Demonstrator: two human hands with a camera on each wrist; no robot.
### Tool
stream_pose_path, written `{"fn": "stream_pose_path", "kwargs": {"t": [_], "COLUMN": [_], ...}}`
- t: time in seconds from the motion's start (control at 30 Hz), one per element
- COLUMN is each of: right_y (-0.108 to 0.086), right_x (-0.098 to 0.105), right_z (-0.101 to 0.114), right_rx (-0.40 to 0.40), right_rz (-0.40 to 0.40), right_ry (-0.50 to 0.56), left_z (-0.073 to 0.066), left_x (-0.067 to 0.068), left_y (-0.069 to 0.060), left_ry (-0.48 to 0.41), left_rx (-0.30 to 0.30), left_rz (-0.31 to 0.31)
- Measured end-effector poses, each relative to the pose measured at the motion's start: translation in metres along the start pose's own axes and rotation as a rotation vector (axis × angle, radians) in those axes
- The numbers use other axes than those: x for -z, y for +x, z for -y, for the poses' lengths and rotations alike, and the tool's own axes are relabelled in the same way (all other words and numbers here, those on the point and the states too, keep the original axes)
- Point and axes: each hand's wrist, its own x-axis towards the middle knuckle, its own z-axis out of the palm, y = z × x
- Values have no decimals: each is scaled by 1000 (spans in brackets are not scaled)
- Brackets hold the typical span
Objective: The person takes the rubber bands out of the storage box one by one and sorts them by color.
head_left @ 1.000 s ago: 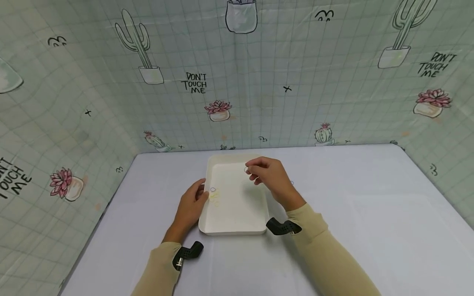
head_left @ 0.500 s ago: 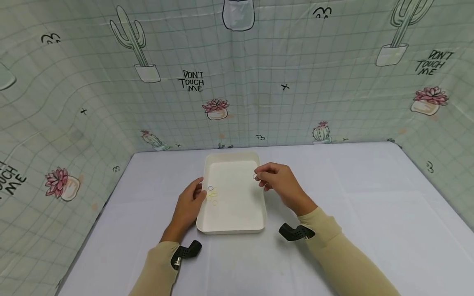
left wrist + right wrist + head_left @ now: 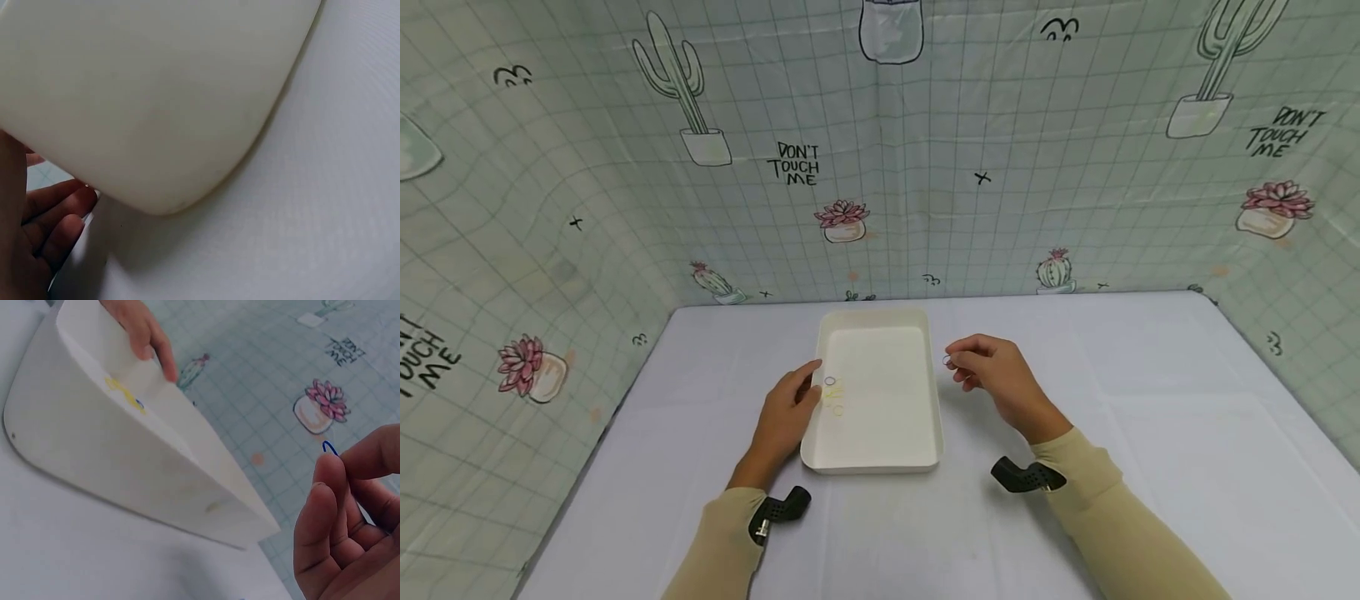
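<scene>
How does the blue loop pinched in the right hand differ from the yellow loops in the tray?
Colour: the held loop is blue; the yellow loops are yellow. 
Place: the held loop is in the right hand, right of the tray; the yellow loops lie inside, near its left side. 
Grouping: the yellow loops are clustered; the held loop is apart. 
Both kinds look thin.

Room over the tray [image 3: 883,408], a hand at either side
From here, a hand could drop straight onto its middle, but the raised rim [image 3: 871,471] bars a low slide in. The left hand [image 3: 785,415] blocks its left wall, with small yellow loops [image 3: 125,392] just inside; the right hand [image 3: 1000,379], pinching a blue loop [image 3: 329,447], hangs near its right. Behind it stands the patterned cloth [image 3: 917,167].
</scene>
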Motion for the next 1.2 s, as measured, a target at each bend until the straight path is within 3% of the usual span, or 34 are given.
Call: {"fn": "stream_pose_path", "kwargs": {"t": [0.77,1.03,1.2], "right_y": [-4,4,9], "right_x": [68,82,85], "right_z": [-18,-27,-29], "right_rx": [-80,-137,-151], "right_rz": [-124,-172,-200], "right_ry": [-32,57,1], "left_z": [1,2,0], "left_x": [-6,-2,1], "left_y": [-4,1,1], "left_ry": [-11,5,12], "left_rx": [20,11,30], "left_rz": [41,27,33]}}
